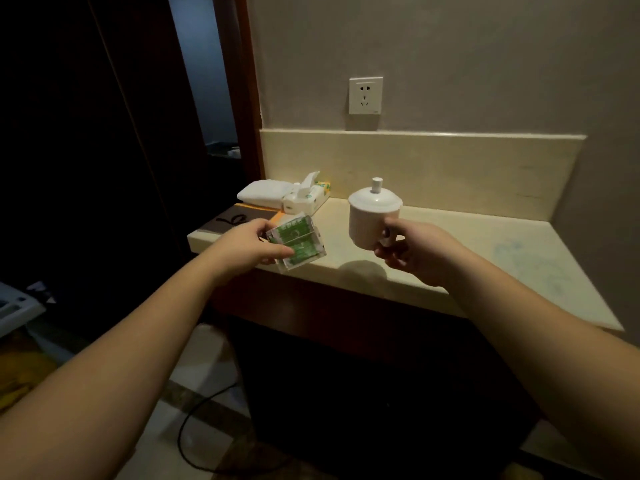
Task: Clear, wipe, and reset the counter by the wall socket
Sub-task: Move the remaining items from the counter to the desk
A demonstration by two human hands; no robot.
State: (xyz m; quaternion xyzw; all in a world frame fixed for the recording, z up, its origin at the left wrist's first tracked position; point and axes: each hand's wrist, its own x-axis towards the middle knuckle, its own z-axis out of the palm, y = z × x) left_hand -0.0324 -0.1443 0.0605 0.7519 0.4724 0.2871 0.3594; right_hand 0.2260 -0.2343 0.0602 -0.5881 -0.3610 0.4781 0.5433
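1. Left hand: yours, pinching a pair of green sachets between thumb and fingers, held over the counter's front edge and clear of its surface.
2. Right hand: fingers curled round the handle of the lidded white cup, which is lifted above the counter; its shadow falls on the surface directly beneath it.
3. Wall socket: on the wall beyond and above your right hand; nothing plugged into it.
4. Items on the counter beyond your left hand: a tissue box and, touching it on the far side, a folded white cloth; a dark tray lies under your left knuckles.
5. Surface past your right hand, toward the corner: faint bluish marks show; whether they are stains or reflections you cannot tell.
6. Progress, as a judgement: with both hands carrying items, you could be either clearing or resetting; the frame alone does not settle which. If clearing, the tissue box, cloth and tray remain to move, and wiping and resetting are all ahead.
7. Caution: the cup's lid sits loose-looking; keep the cup level.
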